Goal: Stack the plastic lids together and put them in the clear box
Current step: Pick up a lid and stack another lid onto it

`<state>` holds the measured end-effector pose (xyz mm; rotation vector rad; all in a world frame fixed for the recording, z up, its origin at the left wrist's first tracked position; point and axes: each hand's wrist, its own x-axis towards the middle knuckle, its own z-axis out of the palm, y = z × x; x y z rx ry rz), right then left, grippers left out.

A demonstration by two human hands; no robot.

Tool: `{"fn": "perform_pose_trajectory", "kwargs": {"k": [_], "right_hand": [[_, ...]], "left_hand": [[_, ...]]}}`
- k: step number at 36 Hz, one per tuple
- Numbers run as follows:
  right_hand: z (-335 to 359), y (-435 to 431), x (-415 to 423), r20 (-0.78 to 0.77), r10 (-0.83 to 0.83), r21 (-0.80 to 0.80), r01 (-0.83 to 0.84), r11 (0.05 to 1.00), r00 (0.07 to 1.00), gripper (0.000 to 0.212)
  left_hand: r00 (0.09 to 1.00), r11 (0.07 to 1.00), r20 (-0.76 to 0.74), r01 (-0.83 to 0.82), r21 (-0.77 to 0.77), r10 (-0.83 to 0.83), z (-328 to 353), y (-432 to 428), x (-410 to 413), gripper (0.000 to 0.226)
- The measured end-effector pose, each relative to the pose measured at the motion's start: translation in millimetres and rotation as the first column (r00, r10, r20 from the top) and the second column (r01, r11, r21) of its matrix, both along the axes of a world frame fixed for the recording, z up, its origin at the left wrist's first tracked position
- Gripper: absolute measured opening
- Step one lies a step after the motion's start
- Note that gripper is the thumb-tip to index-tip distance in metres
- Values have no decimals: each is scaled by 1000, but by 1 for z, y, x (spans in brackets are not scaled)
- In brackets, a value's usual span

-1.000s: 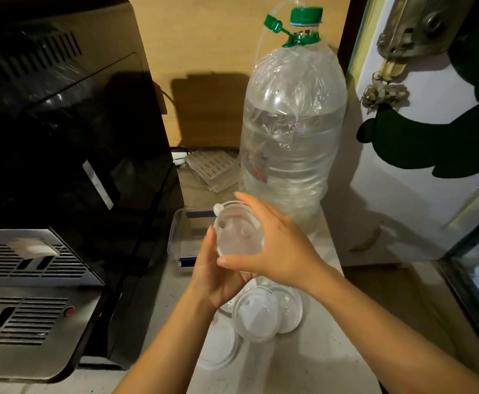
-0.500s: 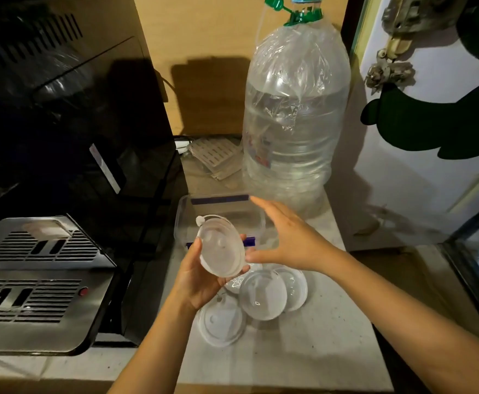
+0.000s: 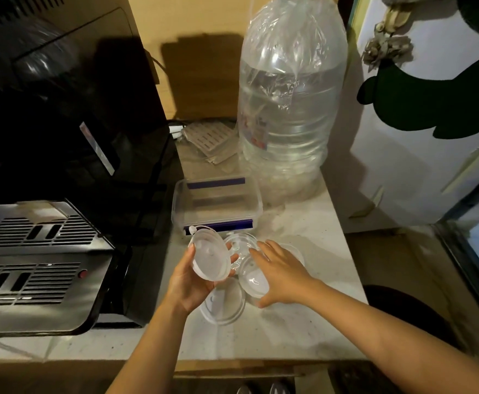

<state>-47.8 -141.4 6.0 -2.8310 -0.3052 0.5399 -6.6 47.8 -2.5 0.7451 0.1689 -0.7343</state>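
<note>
clear box (image 3: pixel 258 207) open-topped, water bottle (image 3: pixel 289 109) crowding behind, black appliance (image 3: pixel 70 132) left

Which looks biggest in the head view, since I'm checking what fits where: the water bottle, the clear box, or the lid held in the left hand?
1. Water bottle, clearly largest.
2. Clear box.
3. Held lid, smallest, though it is nearer the camera.

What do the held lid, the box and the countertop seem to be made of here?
Held lid: thin translucent plastic, slightly frosted; the left hand shows faintly through it. Clear box: glossy transparent plastic with blue clip strips; the counter is visible through its walls. Countertop: pale speckled stone or a laminate imitation, matte; the picture cannot settle which.
</note>
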Motion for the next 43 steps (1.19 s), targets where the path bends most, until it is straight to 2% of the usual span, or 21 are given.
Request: {"fn": "perform_pose_trajectory", "kwargs": {"k": [3, 7, 16, 22, 26, 31, 35, 43], "right_hand": [[-4, 1, 3, -10, -8, -19, 8, 1000, 1000, 109], [-5, 3, 3, 26, 3, -34, -2, 999, 1000, 105], [14, -3, 1, 14, -68, 44, 67, 997, 998, 99], [51, -12, 1, 93, -132, 160, 116, 980, 987, 98], [74, -14, 2, 137, -145, 304, 98, 948, 980, 101], [88, -11, 2, 94, -141, 506, 74, 859, 986, 103], [85, -7, 4, 49, -96, 534, 55, 843, 994, 107], [82, 1, 11, 32, -44, 575, 18, 818, 999, 105]], "left_hand": [[1000, 1000, 5, 4, 10, -4, 1, 1, -3, 117], [1000, 1000, 10, 4, 8, -4, 2, 1, -6, 109], [1000, 1000, -7, -3, 8, 3, 0, 4, -7, 103], [1000, 1000, 3, -1, -25, 1, 2, 0, -5, 99], [999, 999, 44, 18, -42, -17, 11, -10, -7, 98], [988, 993, 139, 81, -81, -69, 23, -21, -9, 74], [983, 991, 159, 106, -82, -92, 24, -26, -6, 80], [964, 979, 217, 176, -98, -152, 34, -32, -3, 72]]}}
